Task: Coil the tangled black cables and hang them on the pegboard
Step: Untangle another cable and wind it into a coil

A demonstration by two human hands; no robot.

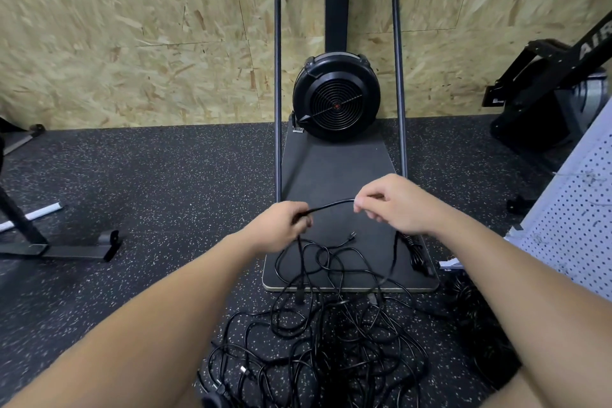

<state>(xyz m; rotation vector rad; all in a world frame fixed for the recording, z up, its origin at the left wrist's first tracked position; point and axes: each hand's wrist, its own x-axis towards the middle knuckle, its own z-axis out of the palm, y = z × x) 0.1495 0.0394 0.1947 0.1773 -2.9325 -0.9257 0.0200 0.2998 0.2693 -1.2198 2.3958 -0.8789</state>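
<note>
Left hand (281,225) grips a black cable (331,205), fingers curled round it. Right hand (394,205) pinches the same cable between thumb and fingertips; a short span arcs between the two hands. Rest of the cable drops into the tangled cable pile (331,334) on the speckled rubber floor (149,182), spilling partly onto the black platform (334,169) of a fan-wheel machine (336,96). White pegboard (576,209) leans at right. Only legible writing: "AIR" on the black frame (563,66) at right (cut off by frame edge).
</note>
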